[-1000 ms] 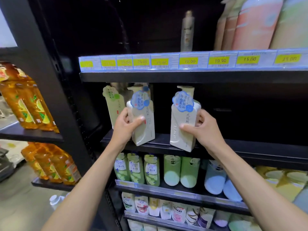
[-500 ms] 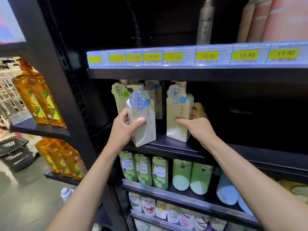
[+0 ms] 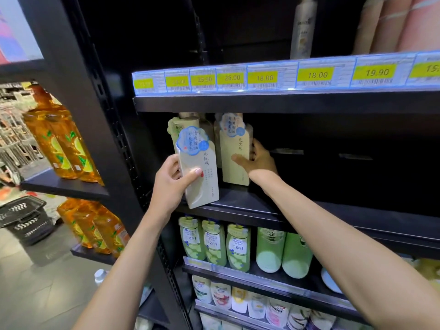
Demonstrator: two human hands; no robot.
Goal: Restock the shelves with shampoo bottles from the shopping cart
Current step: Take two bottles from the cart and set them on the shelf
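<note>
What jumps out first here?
Two bare arms meet at the dark middle shelf: the left arm holds a tilted cream bottle, the right arm an upright bottle further in. Above runs a strip of yellow price tags; orange bottles glow far left.

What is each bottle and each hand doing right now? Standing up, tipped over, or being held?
left hand, gripping the front cream bottle.
right hand, holding the back cream bottle.
front cream bottle, tilted, at the shelf's front edge.
back cream bottle, upright on the shelf.
green bottles, upright in a row, one shelf down.
orange bottles, upright, untouched.
</note>
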